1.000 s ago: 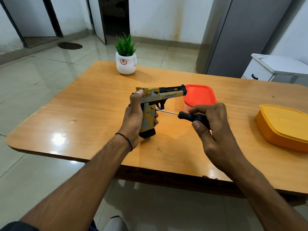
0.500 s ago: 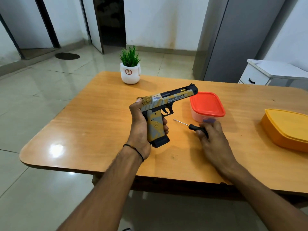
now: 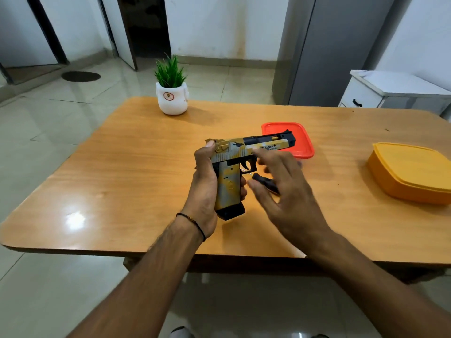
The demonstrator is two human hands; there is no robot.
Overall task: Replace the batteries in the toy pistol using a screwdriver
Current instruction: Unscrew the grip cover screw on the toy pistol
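Observation:
A gold, grey and black toy pistol [image 3: 244, 152] is held upright above the wooden table [image 3: 122, 172], barrel pointing right. My left hand [image 3: 207, 181] grips its handle from the left. A black-handled screwdriver [image 3: 264, 182] lies on the table just right of the handle, partly hidden by my right hand [image 3: 285, 191]. That hand hovers over the screwdriver with fingers spread and relaxed, its fingertips close under the pistol's barrel, holding nothing. It is motion-blurred.
A clear box with a red lid [image 3: 301, 140] stands behind the pistol's muzzle. An orange lidded box [image 3: 412, 172] sits at the right. A white pot with a green plant [image 3: 172, 93] stands at the table's far edge. A white cabinet [image 3: 390, 91] is beyond the table.
My right hand set the screwdriver down on the table, let go of it and lifted towards the pistol. The left hand kept hold of the pistol, now higher and more level.

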